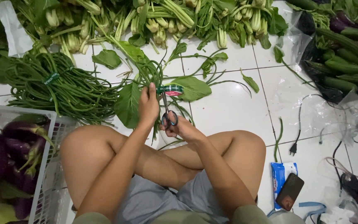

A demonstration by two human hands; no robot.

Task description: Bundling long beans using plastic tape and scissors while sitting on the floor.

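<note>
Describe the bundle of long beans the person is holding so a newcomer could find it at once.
Start at the crossed knees low in the picture; just above them the left hand grips a small bundle of long beans. Unlike the large bean pile to its left, it wears a green-and-red tape band, with scissors in the right hand beneath it.

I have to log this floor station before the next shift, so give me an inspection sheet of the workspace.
Surface: white tiled floor, with loose leaves on it.
Job's things: small bundle of long beans bound with a green band, scissors at it.
Clutter: bigger long bean bundle, leafy greens, cucumbers on plastic, white basket of eggplants, phone on a blue packet.
Grippers: left hand grips the small bundle; right hand holds the scissors.
Cables: black power cord with plug, more cords at right.
Surroundings: person sits cross-legged; nothing else seen.
</note>
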